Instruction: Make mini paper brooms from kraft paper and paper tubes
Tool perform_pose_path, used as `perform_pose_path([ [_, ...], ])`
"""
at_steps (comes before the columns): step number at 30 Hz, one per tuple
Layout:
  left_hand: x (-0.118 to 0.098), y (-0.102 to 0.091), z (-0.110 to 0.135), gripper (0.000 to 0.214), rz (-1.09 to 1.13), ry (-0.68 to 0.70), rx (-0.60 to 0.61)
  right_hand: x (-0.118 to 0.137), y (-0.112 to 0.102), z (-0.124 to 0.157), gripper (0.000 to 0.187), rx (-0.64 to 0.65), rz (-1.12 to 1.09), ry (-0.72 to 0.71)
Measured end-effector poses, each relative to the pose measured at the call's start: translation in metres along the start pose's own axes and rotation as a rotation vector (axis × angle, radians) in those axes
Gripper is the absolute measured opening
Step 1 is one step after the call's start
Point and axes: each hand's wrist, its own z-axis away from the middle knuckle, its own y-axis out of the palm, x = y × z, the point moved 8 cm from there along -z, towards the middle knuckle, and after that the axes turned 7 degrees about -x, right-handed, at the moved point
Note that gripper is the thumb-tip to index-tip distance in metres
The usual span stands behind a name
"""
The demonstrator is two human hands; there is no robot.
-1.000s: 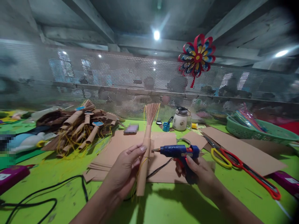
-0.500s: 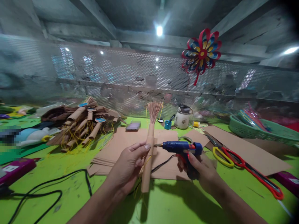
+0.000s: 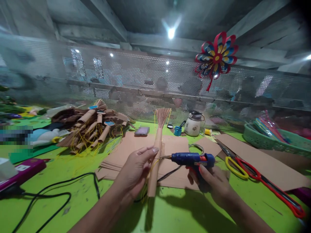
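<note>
My left hand is closed around a rolled brown paper tube, its thumb pressed on the near side. The tube's far end spreads into a pleated paper fan with yellow string at both edges. Yellow string also hangs below the left hand. In my right hand is a blue hot glue gun, its nozzle pointing left at the tube's side, close to a narrow paper flap. Whether the nozzle touches the paper I cannot tell. Under both lies a stack of brown paper sheets.
A pile of similar paper pieces with yellow string lies at the left. Black cable loops across the green table. At the right are red-handled scissors and a green basket. A jar stands at the back.
The glue gun's nozzle has shifted slightly nearer me along the tube. The paper flap now sits closer against the tube. The whole view has swung a little to the left.
</note>
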Motion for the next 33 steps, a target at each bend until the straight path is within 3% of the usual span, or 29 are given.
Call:
perform_pose_path([
  [12, 0.005, 0.001, -0.003, 0.013, -0.035, -0.002, 0.019, 0.007, -0.006, -0.005, 0.041, -0.066, 0.030, -0.114],
  [17, 0.006, -0.003, -0.005, 0.028, -0.056, 0.001, -0.003, 0.004, -0.003, -0.003, 0.044, 0.058, 0.232, -0.093],
  [22, 0.006, -0.001, -0.004, 0.039, -0.074, -0.016, -0.012, 0.008, 0.002, 0.000, 0.042, 0.048, 0.273, -0.106],
  [33, 0.007, 0.000, -0.004, 0.020, -0.055, -0.001, 0.028, 0.007, 0.003, 0.002, 0.040, -0.044, 0.328, -0.160],
])
